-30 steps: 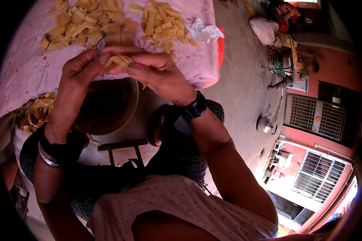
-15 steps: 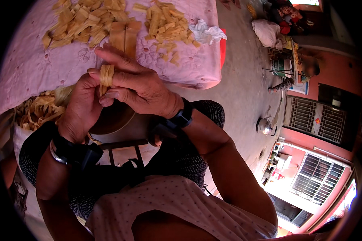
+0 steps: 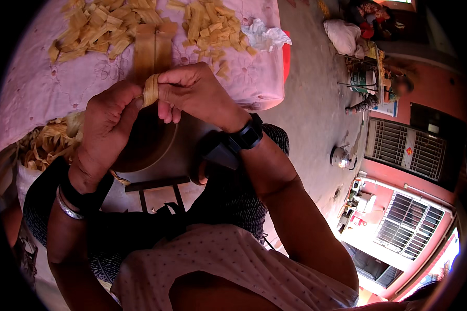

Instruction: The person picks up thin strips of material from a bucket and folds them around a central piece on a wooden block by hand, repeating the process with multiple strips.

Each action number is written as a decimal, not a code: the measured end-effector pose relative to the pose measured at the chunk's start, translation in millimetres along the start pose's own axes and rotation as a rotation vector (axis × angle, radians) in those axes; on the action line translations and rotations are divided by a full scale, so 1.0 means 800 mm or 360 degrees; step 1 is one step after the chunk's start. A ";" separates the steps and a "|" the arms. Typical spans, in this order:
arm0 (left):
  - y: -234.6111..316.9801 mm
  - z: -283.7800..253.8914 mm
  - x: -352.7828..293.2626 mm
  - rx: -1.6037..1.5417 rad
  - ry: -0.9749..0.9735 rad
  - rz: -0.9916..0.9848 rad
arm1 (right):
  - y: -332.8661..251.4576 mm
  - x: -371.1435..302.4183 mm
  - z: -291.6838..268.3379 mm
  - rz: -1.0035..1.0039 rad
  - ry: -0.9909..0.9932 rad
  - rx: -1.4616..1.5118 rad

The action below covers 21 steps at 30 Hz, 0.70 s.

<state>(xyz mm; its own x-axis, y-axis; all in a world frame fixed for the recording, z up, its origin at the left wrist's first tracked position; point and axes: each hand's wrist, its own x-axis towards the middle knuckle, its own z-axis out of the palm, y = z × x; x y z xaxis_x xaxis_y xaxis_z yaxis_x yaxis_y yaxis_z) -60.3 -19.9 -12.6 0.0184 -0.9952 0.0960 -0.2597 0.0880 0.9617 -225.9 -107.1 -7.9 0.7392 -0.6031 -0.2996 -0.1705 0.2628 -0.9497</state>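
A folded, pale yellow strip like dried leaf (image 3: 151, 91) is pinched between my two hands, just off the near edge of the pink-covered table (image 3: 83, 83). My left hand (image 3: 108, 122) grips its left side with thumb and fingers closed. On the other side my right hand (image 3: 198, 96) holds it between thumb and forefinger, the other fingers curled below. Just beyond the hands, a flat brown slatted piece (image 3: 145, 49) lies on the cloth. Many short folded strips lie in a left pile (image 3: 96, 28) and a right pile (image 3: 210, 23).
Crumpled white plastic (image 3: 265, 37) lies at the table's right corner. A bag of long loose strips (image 3: 49, 145) stands left of my knee. Below my hands are a dark round surface (image 3: 145, 153) and a low frame (image 3: 158, 184). A metal kettle (image 3: 340, 157) stands on the floor at right.
Both hands have shifted slightly to the right with the folded strip. My right fingers, earlier spread across it, have curled in and now pinch its right side.
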 end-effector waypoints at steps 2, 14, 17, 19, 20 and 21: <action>-0.002 0.000 -0.002 0.0280 -0.0041 0.0112 | -0.005 -0.003 -0.001 0.0079 -0.0083 -0.0108; -0.016 -0.017 0.003 -0.0563 -0.0213 -0.0794 | 0.045 0.005 0.009 -0.0213 -0.0038 -0.0409; -0.028 0.000 -0.007 -0.0423 -0.0012 -0.0684 | 0.037 -0.001 0.017 -0.0619 0.0106 -0.0677; -0.026 -0.005 -0.002 -0.0455 -0.0132 -0.0708 | 0.033 -0.003 0.017 -0.0758 0.0169 -0.0873; -0.026 -0.007 0.000 -0.0489 -0.0251 -0.0732 | 0.034 -0.002 0.017 -0.0846 0.0205 -0.0919; -0.027 -0.008 -0.001 -0.0488 -0.0252 -0.0732 | 0.035 -0.002 0.017 -0.0933 0.0241 -0.0965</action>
<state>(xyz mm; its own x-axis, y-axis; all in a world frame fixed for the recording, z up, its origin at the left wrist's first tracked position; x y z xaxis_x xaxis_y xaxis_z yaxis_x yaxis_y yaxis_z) -48.8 -21.0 -31.9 -0.0877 -0.9261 -0.3670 0.0334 -0.3709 0.9281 -222.9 -88.7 -33.0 0.7291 -0.6214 0.2870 -0.1388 -0.5448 -0.8270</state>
